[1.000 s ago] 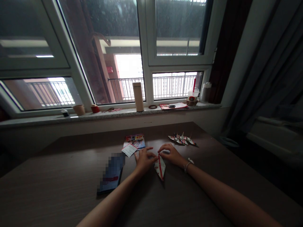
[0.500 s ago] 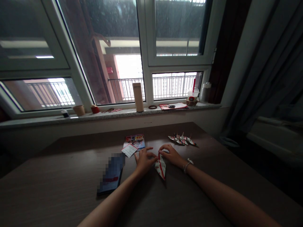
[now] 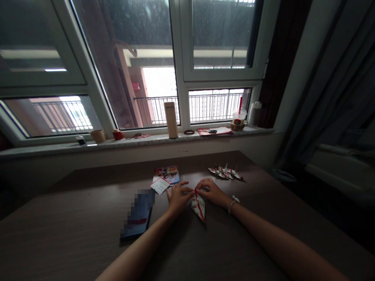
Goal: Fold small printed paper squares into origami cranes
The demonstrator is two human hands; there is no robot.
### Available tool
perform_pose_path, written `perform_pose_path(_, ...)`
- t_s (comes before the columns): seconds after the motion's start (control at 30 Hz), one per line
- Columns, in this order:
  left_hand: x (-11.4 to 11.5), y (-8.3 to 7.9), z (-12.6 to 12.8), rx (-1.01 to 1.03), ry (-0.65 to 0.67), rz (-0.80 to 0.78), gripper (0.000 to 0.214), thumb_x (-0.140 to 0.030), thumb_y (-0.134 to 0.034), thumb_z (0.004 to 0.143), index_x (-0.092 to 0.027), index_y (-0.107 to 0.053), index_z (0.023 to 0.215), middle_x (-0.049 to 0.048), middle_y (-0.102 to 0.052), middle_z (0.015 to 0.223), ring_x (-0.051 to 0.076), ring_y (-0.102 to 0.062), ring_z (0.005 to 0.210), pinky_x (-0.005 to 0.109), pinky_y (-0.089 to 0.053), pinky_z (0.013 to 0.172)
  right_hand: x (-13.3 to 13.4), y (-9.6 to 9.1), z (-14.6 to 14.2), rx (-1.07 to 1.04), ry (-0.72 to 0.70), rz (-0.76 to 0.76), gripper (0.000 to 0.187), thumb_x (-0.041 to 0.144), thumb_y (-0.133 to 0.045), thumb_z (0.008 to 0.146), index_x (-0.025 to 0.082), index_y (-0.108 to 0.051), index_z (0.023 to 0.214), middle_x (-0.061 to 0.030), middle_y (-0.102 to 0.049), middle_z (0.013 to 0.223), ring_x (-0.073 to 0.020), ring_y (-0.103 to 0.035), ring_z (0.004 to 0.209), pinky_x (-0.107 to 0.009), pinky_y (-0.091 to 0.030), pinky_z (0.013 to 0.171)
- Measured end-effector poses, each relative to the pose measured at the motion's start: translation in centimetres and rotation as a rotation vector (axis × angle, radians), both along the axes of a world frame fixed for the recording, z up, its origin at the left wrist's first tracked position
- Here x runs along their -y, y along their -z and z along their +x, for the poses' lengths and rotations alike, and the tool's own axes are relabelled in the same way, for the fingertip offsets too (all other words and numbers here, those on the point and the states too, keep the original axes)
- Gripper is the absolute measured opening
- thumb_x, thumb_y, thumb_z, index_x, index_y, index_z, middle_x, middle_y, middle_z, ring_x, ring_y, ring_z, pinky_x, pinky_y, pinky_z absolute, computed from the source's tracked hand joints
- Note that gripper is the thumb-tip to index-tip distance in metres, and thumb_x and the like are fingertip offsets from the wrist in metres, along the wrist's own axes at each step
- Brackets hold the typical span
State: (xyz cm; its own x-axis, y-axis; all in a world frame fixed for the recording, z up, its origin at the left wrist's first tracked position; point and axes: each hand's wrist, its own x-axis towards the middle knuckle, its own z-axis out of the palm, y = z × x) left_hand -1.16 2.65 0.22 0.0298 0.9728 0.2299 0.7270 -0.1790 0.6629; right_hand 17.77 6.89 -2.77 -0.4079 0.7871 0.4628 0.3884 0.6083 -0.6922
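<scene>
A folded piece of printed paper [image 3: 199,206], white with red, lies on the dark wooden table [image 3: 73,218] between my hands. My left hand [image 3: 177,197] pinches its upper left edge with thumb and fingers. My right hand [image 3: 211,191] pinches the top corner from the other side, fingers curled. Several finished folded paper figures [image 3: 225,173] lie in a small heap just beyond my right hand. A few flat printed sheets [image 3: 165,178] lie beyond my left hand.
A dark flat object [image 3: 137,214] lies left of my left forearm. The window sill [image 3: 43,147] carries a tall beige flask [image 3: 171,119], small cups [image 3: 97,136], a drink cup with a straw [image 3: 239,116] and papers. Dark curtains [image 3: 328,89] hang at the right.
Both hands have shifted slightly on the folded paper; its top corner is raised a little between the fingertips. Nothing else has moved.
</scene>
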Motion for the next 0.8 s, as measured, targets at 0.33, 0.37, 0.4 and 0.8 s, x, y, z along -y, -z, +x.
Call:
perform_pose_path(0.33,-0.02,-0.03,-0.02,0.003,-0.010,-0.006,0.012,-0.034,-0.068,0.077,-0.027,-0.077,0.077,0.0059,-0.062,0.131,0.031,-0.046,0.128,0.064,-0.011,0.114,0.03,0.23,-0.04,0.019,-0.020,0.013,0.017,0.039,-0.066,0.084,0.024,-0.071,0.080,-0.0040,-0.072,0.096,-0.0239,-0.054,0.107,-0.041,-0.035,0.101)
perform_pose_path(0.37,-0.05,-0.02,-0.03,0.007,-0.014,-0.005,0.012,-0.035,-0.068,0.077,-0.027,-0.077,0.078,0.0058,-0.062,0.131,0.031,-0.046,0.128,0.064,-0.012,0.115,0.08,0.19,-0.05,0.020,-0.020,0.010,0.016,0.038,-0.067,0.084,0.024,-0.071,0.079,-0.0038,-0.072,0.096,-0.0240,-0.054,0.108,-0.041,-0.035,0.101)
perform_pose_path(0.4,-0.08,0.00,-0.04,0.009,-0.017,-0.004,0.012,-0.035,-0.068,0.077,-0.028,-0.078,0.080,0.0056,-0.062,0.131,0.031,-0.046,0.128,0.064,-0.012,0.115,0.14,0.14,-0.05,0.021,-0.020,0.007,0.015,0.038,-0.067,0.083,0.024,-0.071,0.079,-0.0037,-0.072,0.096,-0.0241,-0.054,0.109,-0.041,-0.035,0.101)
perform_pose_path(0.8,-0.10,-0.04,-0.02,0.025,-0.018,-0.005,0.012,-0.034,-0.068,0.075,-0.026,-0.077,0.079,0.0067,-0.061,0.133,0.032,-0.046,0.128,0.067,-0.008,0.114,0.29,0.06,-0.08,0.047,-0.036,-0.005,0.010,0.033,-0.069,0.081,0.024,-0.071,0.077,-0.0033,-0.071,0.096,-0.0245,-0.052,0.110,-0.043,-0.033,0.102)
